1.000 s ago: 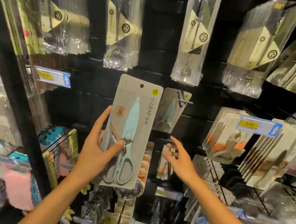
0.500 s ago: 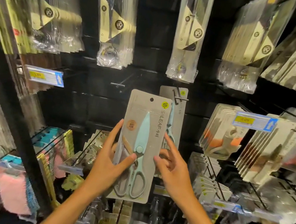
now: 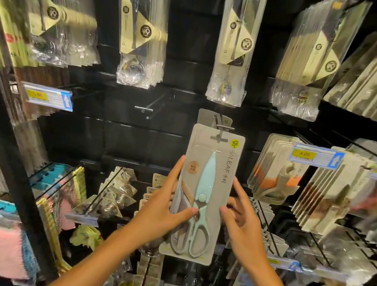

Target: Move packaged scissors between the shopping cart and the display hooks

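A grey card pack of mint-and-grey scissors (image 3: pixel 212 171) is held upright in front of the black display wall. My left hand (image 3: pixel 160 209) grips its left edge, thumb across the front near the pivot. My right hand (image 3: pixel 241 222) holds the right edge with thumb on the front and fingers behind. The pack's hang slot sits at the tip of a metal display hook (image 3: pixel 225 127). Another pack of the same scissors (image 3: pixel 207 117) hangs on that hook behind it. The shopping cart is not in view.
An empty hook (image 3: pixel 146 109) sticks out to the left. Bagged utensils (image 3: pixel 237 40) hang above, and carded tools (image 3: pixel 276 170) hang to the right under a price tag (image 3: pixel 315 156). Sponges and cloths (image 3: pixel 5 245) fill the lower left, and small packs crowd the lower hooks.
Both hands carried the scissors pack right and up to the hook with the other pack. My right hand went from open in the air to holding the pack's right edge.
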`<action>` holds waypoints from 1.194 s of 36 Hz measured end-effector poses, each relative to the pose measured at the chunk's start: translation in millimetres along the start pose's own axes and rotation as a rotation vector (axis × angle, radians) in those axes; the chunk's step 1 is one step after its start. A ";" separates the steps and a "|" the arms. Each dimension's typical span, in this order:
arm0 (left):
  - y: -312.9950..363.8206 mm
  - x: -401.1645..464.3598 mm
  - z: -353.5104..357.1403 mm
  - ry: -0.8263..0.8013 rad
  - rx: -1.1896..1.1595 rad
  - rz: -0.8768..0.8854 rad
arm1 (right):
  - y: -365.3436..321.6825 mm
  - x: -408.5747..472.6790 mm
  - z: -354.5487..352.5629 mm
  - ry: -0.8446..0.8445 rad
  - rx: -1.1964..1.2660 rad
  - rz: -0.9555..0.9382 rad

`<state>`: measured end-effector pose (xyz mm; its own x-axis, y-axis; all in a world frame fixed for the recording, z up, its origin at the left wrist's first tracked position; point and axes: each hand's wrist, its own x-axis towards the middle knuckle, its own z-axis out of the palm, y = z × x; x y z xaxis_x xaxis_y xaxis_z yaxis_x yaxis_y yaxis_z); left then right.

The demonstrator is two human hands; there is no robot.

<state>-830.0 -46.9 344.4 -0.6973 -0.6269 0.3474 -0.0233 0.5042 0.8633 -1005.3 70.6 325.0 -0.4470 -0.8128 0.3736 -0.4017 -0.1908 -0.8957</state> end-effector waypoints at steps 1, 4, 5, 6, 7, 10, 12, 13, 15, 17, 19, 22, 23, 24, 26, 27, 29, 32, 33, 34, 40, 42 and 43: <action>0.8 3.1 1.1 -0.003 -0.003 0.003 | -0.3 1.5 -2.7 0.001 -0.004 -0.008; 0.3 9.6 4.1 -0.003 -0.002 0.004 | 0.1 6.2 -8.4 0.016 -0.003 -0.017; -1.1 11.1 5.2 0.001 -0.012 -0.001 | 0.2 7.0 -9.6 0.018 0.003 -0.018; -2.8 11.9 6.4 0.006 -0.028 -0.010 | 0.6 7.6 -10.9 0.020 0.005 -0.020; -4.4 12.5 7.7 0.011 -0.043 -0.018 | 1.0 8.1 -12.0 0.019 0.007 -0.022; -8.3 13.3 10.7 0.019 -0.064 -0.021 | 2.6 8.8 -13.1 0.013 -0.002 -0.030; -10.8 14.7 11.1 0.019 -0.070 -0.021 | 4.5 9.2 -12.2 0.010 -0.009 -0.036; -12.3 15.8 11.1 0.016 -0.073 -0.021 | 5.8 9.5 -12.0 0.008 -0.012 -0.037; -15.2 18.4 10.8 0.013 -0.069 -0.024 | 9.0 11.2 -11.8 0.007 -0.018 -0.036; -18.2 21.5 10.0 0.015 -0.056 -0.031 | 11.8 14.0 -11.3 0.002 -0.039 -0.034; -21.5 25.9 8.5 0.015 -0.046 -0.043 | 15.3 18.3 -10.9 -0.023 -0.072 -0.032; -25.4 35.5 6.2 0.003 0.001 -0.067 | 19.7 29.1 -9.8 -0.078 -0.102 -0.001; -26.0 39.4 6.0 0.003 0.016 -0.072 | 21.7 33.8 -9.6 -0.098 -0.104 0.013; -27.0 43.7 6.0 0.004 0.026 -0.075 | 23.5 38.9 -9.1 -0.121 -0.112 0.024; -27.7 53.0 6.2 0.007 0.034 -0.080 | 25.2 49.7 -8.4 -0.166 -0.126 0.038; -28.0 57.9 6.1 0.003 0.037 -0.081 | 26.4 55.7 -8.2 -0.179 -0.133 0.037; -29.9 68.9 4.9 -0.018 0.052 -0.089 | 30.8 69.5 -8.2 -0.188 -0.145 0.030; -31.1 86.2 2.1 -0.040 0.046 -0.149 | 35.2 89.6 -7.6 -0.219 -0.170 0.028; -30.8 91.9 1.5 -0.043 0.043 -0.170 | 35.8 96.1 -6.1 -0.218 -0.172 0.033; -31.1 98.0 1.6 -0.045 0.050 -0.188 | 34.2 101.8 -4.4 -0.216 -0.174 0.042; -22.7 129.3 5.1 -0.071 0.133 -0.280 | 35.2 134.9 0.0 -0.206 -0.226 0.001; -17.2 134.4 7.3 -0.095 0.155 -0.283 | 48.4 147.1 -1.4 -0.231 -0.204 -0.023; -15.8 136.3 8.4 -0.099 0.164 -0.282 | 53.4 151.5 -2.4 -0.239 -0.203 -0.025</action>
<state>-930.6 -135.3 375.1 -0.7128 -0.6988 0.0592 -0.3343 0.4128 0.8473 -1096.4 -61.4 334.4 -0.2444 -0.9200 0.3063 -0.5724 -0.1181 -0.8114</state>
